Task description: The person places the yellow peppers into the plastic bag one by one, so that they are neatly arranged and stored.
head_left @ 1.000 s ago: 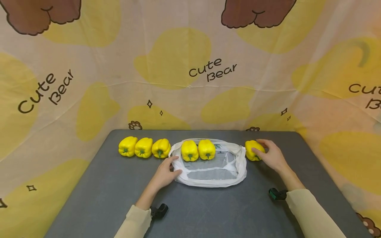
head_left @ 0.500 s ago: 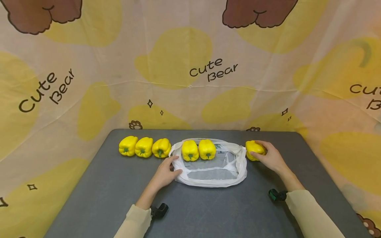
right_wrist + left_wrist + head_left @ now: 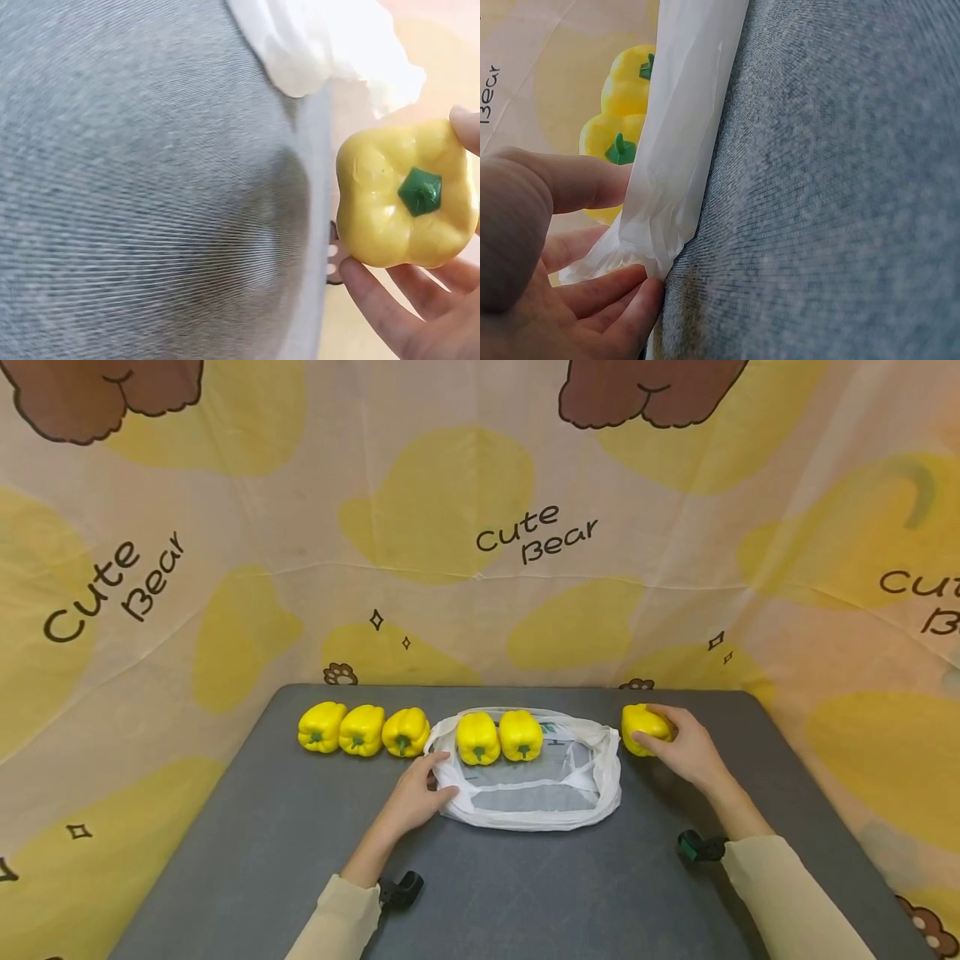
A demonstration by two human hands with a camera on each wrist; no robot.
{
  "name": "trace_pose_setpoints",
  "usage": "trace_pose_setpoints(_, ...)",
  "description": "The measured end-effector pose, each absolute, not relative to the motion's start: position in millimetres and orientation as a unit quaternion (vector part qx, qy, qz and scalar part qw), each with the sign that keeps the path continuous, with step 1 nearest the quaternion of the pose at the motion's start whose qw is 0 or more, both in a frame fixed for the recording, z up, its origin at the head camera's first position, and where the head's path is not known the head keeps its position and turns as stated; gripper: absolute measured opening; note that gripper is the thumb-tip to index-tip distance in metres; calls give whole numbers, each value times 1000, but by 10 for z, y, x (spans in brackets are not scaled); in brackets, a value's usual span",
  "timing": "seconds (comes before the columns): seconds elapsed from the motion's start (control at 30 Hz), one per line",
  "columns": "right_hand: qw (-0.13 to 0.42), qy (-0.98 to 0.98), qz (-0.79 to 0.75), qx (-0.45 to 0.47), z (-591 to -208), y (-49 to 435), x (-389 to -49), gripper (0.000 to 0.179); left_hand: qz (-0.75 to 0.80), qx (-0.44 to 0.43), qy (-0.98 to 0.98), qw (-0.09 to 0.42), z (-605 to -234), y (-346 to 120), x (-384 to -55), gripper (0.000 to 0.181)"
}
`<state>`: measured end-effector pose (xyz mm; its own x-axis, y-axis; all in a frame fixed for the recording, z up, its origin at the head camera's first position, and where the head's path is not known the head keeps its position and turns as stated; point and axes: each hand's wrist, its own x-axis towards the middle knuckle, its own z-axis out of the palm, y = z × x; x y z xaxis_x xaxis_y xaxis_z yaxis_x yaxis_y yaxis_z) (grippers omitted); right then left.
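My left hand (image 3: 412,795) grips the left rim of a white plastic bag (image 3: 525,820), which lies spread with its mouth facing up. In the left wrist view, fingers lie on both sides of the folded bag edge (image 3: 675,127). Two yellow bell peppers, one (image 3: 477,739) beside the other (image 3: 521,736), sit at the far left inside the bag. Just right of the bag, my right hand (image 3: 690,752) holds another yellow bell pepper (image 3: 637,727). The right wrist view shows this pepper (image 3: 367,195) between thumb and fingers, green stem facing the camera, with a shadow on the table below.
Three more yellow bell peppers (image 3: 362,732) stand in a row left of the bag. A grey table (image 3: 525,893) carries everything, and its far edge meets a patterned cloth backdrop (image 3: 420,510).
My right hand has closed on the right-hand pepper and lifted it slightly, shifting it a little right, away from the bag. The left hand and the bag have stayed in place.
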<state>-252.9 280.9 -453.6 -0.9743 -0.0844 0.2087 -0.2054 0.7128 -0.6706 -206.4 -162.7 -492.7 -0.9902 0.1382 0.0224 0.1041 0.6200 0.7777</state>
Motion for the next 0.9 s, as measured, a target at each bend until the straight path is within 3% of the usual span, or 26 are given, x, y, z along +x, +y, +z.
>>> trace_pose_setpoints(0.9, 137, -909, 383, 88, -4093, 2562, -2424, 65, 436, 69, 897, 22, -4941, -1626, -2070, 56)
